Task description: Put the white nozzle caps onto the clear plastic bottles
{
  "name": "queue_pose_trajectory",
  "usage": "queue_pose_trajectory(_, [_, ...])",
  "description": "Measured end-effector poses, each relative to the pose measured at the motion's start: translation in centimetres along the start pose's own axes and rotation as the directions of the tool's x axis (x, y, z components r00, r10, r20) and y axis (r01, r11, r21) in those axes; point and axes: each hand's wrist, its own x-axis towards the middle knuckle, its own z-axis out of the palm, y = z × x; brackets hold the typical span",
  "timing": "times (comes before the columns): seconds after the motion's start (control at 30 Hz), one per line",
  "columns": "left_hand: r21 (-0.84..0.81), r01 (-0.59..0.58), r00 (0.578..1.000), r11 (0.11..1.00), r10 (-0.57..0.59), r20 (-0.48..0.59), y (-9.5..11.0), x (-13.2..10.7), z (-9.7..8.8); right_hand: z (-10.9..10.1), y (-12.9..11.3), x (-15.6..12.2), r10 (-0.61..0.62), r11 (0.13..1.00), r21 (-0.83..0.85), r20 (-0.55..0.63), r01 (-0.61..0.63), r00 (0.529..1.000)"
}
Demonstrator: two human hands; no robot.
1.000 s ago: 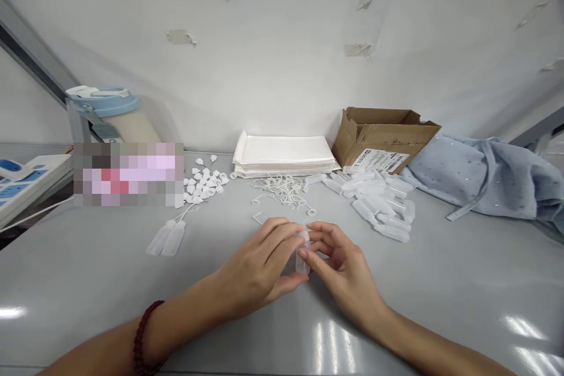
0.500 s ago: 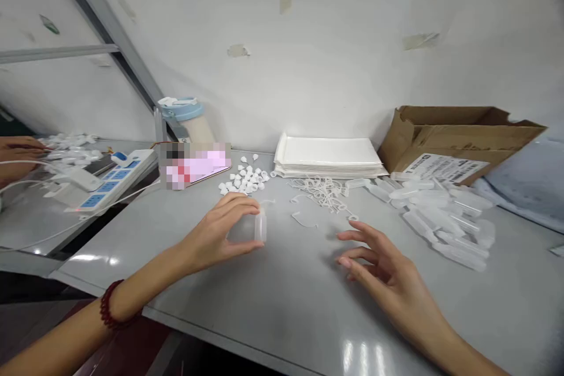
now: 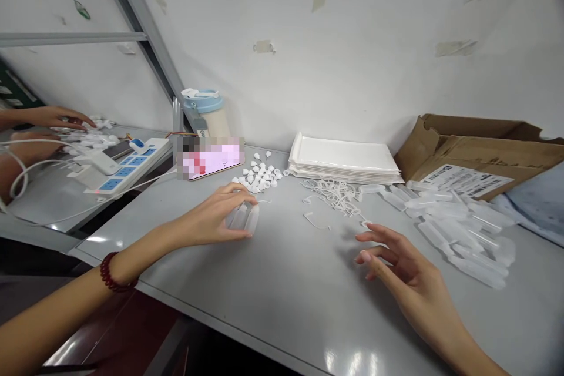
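Head view, lower middle of the frame: finds the left hand [image 3: 218, 217] laid low on the grey table [image 3: 282, 305], index finger above and thumb below a small bottle [image 3: 247, 218]. Shows that bottle lying flat beside a couple more like it, just under the scatter of white caps [image 3: 261, 175]. Cannot tell whether the pinch bites or has let go. Finds the right hand [image 3: 399, 258] at lower right, palm down, fingers spread and slack, holding nothing, just off the table and well apart from the left.

Against a second ago: then had both hands pressed together at centre around one upright bottle; half a second ago had the left alone carrying it upright toward the left side. Now has it down on its side among its fellows. Reads, as a judgement, as one bottle done with and set aside, leaving the right hand free and nearest the loose plastic loops [image 3: 335, 192] and the heap of clear bottles [image 3: 458, 229] at right.

For writing: spots a white label [image 3: 467, 179] on the cardboard box [image 3: 480, 144] at right, print too small to read. Finds nothing legible on the power strip [image 3: 127, 165] at left, the stack of white sheets [image 3: 343, 158] or the blue-lidded cup [image 3: 203, 107]. Notes another person's hands [image 3: 57, 118] at upper left, busy on the neighbouring bench.
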Motion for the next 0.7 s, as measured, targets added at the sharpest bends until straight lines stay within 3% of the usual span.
queue_pose_trajectory(0.37, [-0.033, 0.086, 0.994, 0.996, -0.084, 0.063, 0.06, -0.42, -0.38, -0.06, -0.21, 0.08, -0.004, 0.999, -0.04, 0.004, 0.004, 1.0])
queue_pose_trajectory(0.57, [-0.047, 0.046, 0.996, 0.998, -0.042, 0.08, 0.07, -0.28, -0.09, -0.03, -0.45, 0.11, -0.006, 0.999, -0.049, -0.003, 0.005, 1.0])
queue_pose_trajectory(0.7, [-0.028, 0.082, 0.993, 0.996, -0.08, 0.088, 0.08, -0.28, 0.0, -0.06, -0.53, 0.07, -0.016, 0.999, -0.049, -0.012, 0.015, 1.0])
